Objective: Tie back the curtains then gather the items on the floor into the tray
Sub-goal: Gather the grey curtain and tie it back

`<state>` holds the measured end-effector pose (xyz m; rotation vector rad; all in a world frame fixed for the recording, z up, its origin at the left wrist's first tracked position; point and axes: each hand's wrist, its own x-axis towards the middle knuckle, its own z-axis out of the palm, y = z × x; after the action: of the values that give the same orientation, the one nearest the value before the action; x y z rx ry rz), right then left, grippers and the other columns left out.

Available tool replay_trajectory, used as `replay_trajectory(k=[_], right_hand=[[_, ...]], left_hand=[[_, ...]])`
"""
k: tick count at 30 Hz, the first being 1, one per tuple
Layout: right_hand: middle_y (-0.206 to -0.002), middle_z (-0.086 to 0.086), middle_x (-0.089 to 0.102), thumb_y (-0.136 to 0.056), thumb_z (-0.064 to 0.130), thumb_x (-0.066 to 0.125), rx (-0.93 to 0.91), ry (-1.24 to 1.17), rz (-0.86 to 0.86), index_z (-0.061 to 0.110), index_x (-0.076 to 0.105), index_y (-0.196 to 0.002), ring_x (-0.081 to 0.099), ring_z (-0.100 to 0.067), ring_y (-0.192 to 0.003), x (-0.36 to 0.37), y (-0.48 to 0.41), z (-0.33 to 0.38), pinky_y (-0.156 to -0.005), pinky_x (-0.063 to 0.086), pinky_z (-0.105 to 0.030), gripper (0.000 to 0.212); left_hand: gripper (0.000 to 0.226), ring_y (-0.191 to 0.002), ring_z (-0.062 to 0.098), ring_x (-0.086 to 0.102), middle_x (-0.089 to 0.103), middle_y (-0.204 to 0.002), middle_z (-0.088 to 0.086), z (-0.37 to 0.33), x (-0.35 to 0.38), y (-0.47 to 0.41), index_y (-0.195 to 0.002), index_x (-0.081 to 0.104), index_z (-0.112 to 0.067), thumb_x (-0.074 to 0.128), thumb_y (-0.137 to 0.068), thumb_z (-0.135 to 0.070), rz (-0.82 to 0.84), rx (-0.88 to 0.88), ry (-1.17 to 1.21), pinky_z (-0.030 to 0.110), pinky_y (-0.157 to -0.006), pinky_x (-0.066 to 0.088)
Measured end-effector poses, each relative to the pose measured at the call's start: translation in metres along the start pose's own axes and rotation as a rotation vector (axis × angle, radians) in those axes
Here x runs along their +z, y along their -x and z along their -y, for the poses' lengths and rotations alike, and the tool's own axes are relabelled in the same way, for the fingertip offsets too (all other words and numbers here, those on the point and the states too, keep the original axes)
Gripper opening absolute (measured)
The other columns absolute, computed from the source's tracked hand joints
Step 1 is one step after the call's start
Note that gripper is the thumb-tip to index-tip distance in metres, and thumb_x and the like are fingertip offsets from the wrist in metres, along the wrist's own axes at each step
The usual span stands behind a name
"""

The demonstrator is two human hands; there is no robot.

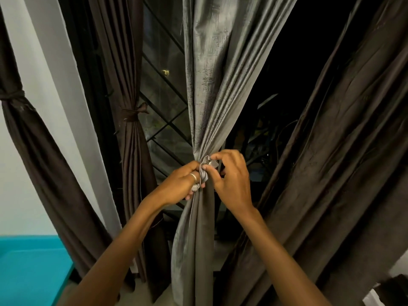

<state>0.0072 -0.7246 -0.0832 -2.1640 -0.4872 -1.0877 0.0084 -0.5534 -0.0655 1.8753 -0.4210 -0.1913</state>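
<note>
A grey curtain [205, 89] is gathered into a narrow waist at the middle of the view, in front of a dark window with a diagonal metal grille [163, 89]. At that waist a grey fabric tie-back [204, 171] is wrapped, its loose ends bunched into a knot. The tie-back is pinched by the left hand [181, 184], whose fingers are closed on the lower end of the strip against the cloth; a silver ring [193, 176] is worn on one finger. The upper loop of the knot is pinched between the thumb and fingertips of the right hand [231, 182], the other fingers being curled.

Two dark brown curtains are seen to the left, each already bound: one [132, 133] by a knotted brown tie [134, 111], the other [33, 133] at the far left edge. A further brown curtain [344, 151] hangs untied at the right. A turquoise surface [31, 270] lies at lower left. No writing or label can be read, and the tray and floor items are out of view.
</note>
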Motion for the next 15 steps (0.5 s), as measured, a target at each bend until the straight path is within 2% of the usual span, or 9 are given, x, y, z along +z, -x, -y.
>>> replay_trajectory(k=[2, 5, 8, 10, 13, 15], right_hand=[[-0.112, -0.002, 0.067, -0.094, 0.018, 0.073, -0.052, 0.005, -0.002, 0.010, 0.071, -0.114, 0.061, -0.019, -0.106, 0.003, 0.003, -0.001, -0.089, 0.050, -0.026, 0.022], [-0.123, -0.002, 0.067, -0.096, 0.011, 0.065, -0.066, -0.013, 0.069, 0.009, 0.069, -0.126, 0.058, -0.017, -0.114, 0.004, 0.009, -0.004, -0.094, 0.051, -0.026, 0.030], [-0.137, 0.003, 0.058, -0.091, 0.016, 0.065, -0.099, 0.035, 0.226, 0.014, 0.060, -0.140, 0.054, -0.017, -0.119, 0.001, 0.016, -0.006, -0.099, 0.042, -0.018, 0.049], [-0.141, 0.003, 0.054, -0.090, 0.021, 0.066, -0.109, 0.043, 0.289, 0.016, 0.056, -0.141, 0.055, -0.016, -0.122, 0.001, 0.018, -0.007, -0.101, 0.045, -0.022, 0.052], [-0.130, 0.004, 0.058, -0.093, 0.024, 0.067, -0.073, -0.002, 0.287, 0.017, 0.059, -0.132, 0.062, -0.014, -0.112, 0.001, 0.013, -0.005, -0.085, 0.058, -0.034, 0.041], [-0.117, 0.003, 0.062, -0.094, 0.022, 0.065, -0.055, -0.028, 0.286, 0.017, 0.061, -0.123, 0.065, -0.014, -0.100, 0.000, 0.008, -0.006, -0.075, 0.058, -0.038, 0.030]], left_hand=[[0.017, -0.058, 0.014, 0.047, 0.067, -0.085, 0.009, -0.003, 0.000, 0.000, -0.103, 0.057, -0.005, 0.041, -0.099, -0.010, -0.004, -0.021, 0.046, 0.030, -0.051, 0.043], [0.016, -0.056, 0.011, 0.047, 0.067, -0.081, 0.006, -0.005, 0.000, -0.001, -0.094, 0.055, -0.007, 0.041, -0.101, -0.010, -0.021, -0.005, 0.061, 0.029, -0.051, 0.042], [0.015, -0.056, 0.012, 0.048, 0.066, -0.079, 0.005, -0.003, -0.003, -0.003, -0.093, 0.054, -0.009, 0.043, -0.103, -0.011, -0.037, 0.004, 0.074, 0.029, -0.050, 0.043], [0.013, -0.056, 0.010, 0.050, 0.067, -0.079, 0.006, -0.002, -0.005, -0.006, -0.094, 0.055, -0.008, 0.045, -0.102, -0.012, -0.039, -0.002, 0.062, 0.030, -0.051, 0.044], [0.011, -0.056, 0.009, 0.053, 0.068, -0.077, 0.000, 0.000, -0.006, -0.006, -0.095, 0.058, -0.012, 0.051, -0.102, -0.016, -0.037, 0.014, 0.011, 0.033, -0.055, 0.047], [0.008, -0.057, 0.009, 0.058, 0.069, -0.075, -0.005, -0.002, -0.008, -0.005, -0.098, 0.060, -0.016, 0.055, -0.102, -0.020, -0.056, 0.053, -0.042, 0.034, -0.057, 0.051]])
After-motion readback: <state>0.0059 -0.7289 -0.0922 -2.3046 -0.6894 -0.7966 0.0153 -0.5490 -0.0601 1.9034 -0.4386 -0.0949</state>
